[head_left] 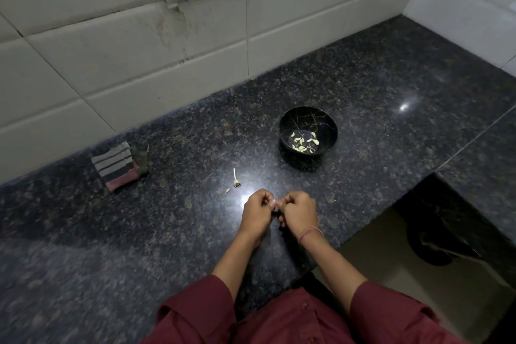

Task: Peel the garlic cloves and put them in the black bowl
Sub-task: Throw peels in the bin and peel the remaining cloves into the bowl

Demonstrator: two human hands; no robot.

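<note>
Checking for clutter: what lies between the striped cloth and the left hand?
In the head view, a garlic stalk and a small peel scrap lie on the counter between the cloth and the left hand.

No text, label, brand, number or sign can be read anywhere, neither on the wall fittings nor on anything lying on the desk.

Head-worn view — downward, near counter (391, 78)

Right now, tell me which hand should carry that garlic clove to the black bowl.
Right. Both hands pinch the garlic clove; the black bowl sits ahead, nearer the right hand, so the left hand would have to cross over.
</note>
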